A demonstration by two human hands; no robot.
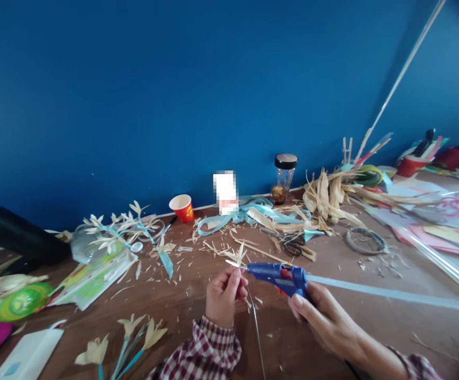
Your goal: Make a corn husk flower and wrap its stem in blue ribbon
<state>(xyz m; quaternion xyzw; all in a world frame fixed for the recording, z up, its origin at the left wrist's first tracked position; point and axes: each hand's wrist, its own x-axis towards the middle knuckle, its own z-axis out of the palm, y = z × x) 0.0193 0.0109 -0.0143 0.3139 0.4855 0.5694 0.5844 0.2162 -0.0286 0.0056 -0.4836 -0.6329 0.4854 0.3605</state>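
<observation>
Pinched between the fingertips of my left hand point(223, 296) is a small pale husk flower point(238, 255), with a thin wire point(257, 323) hanging below it. My right hand point(328, 319) grips the handle of a blue glue gun point(275, 275). Its nozzle points left and meets the base of the flower; whether glue is coming out is too small to tell. A long whitish glue stick point(391, 294) runs out of the gun's back to the right. Finished-looking husk flowers point(130, 324) on blue stems lie at the lower left.
Husk scraps litter the brown table point(182, 316). Behind my hands are black scissors point(293, 247), blue ribbon point(261, 210), a red paper cup point(182, 208) and a lidded jar point(284, 179). A wire coil point(366, 241) lies right, a dark bottle point(19, 232) left. A blue wall point(229, 95) closes the back.
</observation>
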